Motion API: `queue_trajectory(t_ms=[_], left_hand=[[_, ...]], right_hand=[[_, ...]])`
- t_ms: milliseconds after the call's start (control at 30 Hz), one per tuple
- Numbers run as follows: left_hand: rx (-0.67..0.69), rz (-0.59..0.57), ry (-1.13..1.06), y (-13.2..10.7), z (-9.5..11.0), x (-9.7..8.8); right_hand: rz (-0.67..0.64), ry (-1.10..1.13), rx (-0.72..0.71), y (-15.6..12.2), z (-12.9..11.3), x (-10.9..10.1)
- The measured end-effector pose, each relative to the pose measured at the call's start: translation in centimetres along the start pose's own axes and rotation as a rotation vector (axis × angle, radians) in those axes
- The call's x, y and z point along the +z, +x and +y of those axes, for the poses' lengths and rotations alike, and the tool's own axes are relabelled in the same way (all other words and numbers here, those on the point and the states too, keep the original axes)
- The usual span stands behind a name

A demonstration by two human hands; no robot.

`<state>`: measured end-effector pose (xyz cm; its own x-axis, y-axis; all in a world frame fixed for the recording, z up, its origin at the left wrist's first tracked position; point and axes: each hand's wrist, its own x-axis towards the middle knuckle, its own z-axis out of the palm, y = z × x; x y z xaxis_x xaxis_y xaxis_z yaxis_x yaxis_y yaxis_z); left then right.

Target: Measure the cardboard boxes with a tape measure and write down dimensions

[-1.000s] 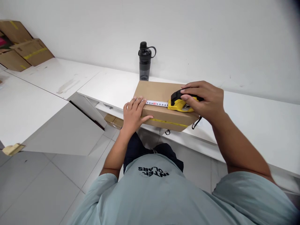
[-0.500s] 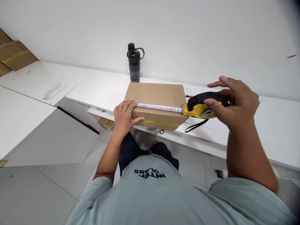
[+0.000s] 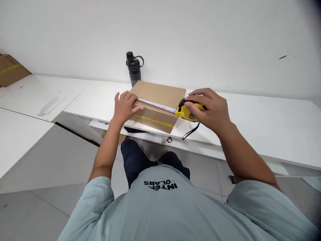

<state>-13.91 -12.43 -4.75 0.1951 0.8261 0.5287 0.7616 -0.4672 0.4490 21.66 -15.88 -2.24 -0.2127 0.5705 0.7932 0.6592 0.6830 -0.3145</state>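
A brown cardboard box (image 3: 157, 92) lies slightly turned on the white table. The white tape blade (image 3: 157, 106) runs along its top near the front edge. My left hand (image 3: 125, 108) grips the box's left end, thumb along the front edge and fingers over the side, where it covers the blade's end. My right hand (image 3: 212, 108) is wrapped round the yellow and black tape measure (image 3: 187, 112), whose mouth sits at the box's right front corner. From the tape measure hangs a black wrist strap (image 3: 191, 132).
Behind the box, against the wall, stands a dark water bottle (image 3: 134, 68). The white table (image 3: 263, 130) stretches to both sides. More cardboard boxes (image 3: 12, 72) are at the far left. An open shelf (image 3: 198, 144) runs under the tabletop.
The box has turned a little, its right end swinging nearer to me. My right hand and the tape measure have moved left and its raised fingers have closed in. The view has shifted too.
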Motion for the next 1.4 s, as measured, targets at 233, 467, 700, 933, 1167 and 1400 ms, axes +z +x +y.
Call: queue_trajectory(t_ms=[233,467,700,933,1167,1400], left_hand=[[0.149,-0.119,-0.190,-0.4,6.3,5.8],[-0.031,0.169,-0.366,-0.3,4.9,10.9],[0.037,0.296,-0.258,-0.1,3.9,11.2],[0.023,0.343,-0.173,0.3,3.5,11.7],[0.073,0.382,-0.160,0.2,3.6,11.9],[0.285,0.558,0.104,0.1,4.1,11.5]], right_hand=[[0.044,0.022,-0.004,1.1,-1.8,2.7],[-0.025,0.012,0.062,2.4,-2.2,3.6],[-0.077,0.014,0.129,4.5,-3.4,5.6],[0.093,0.127,0.116,4.0,-2.0,5.7],[-0.459,-0.305,0.733,1.1,13.8,0.8],[-0.706,-0.375,0.889,-1.3,21.6,3.5]])
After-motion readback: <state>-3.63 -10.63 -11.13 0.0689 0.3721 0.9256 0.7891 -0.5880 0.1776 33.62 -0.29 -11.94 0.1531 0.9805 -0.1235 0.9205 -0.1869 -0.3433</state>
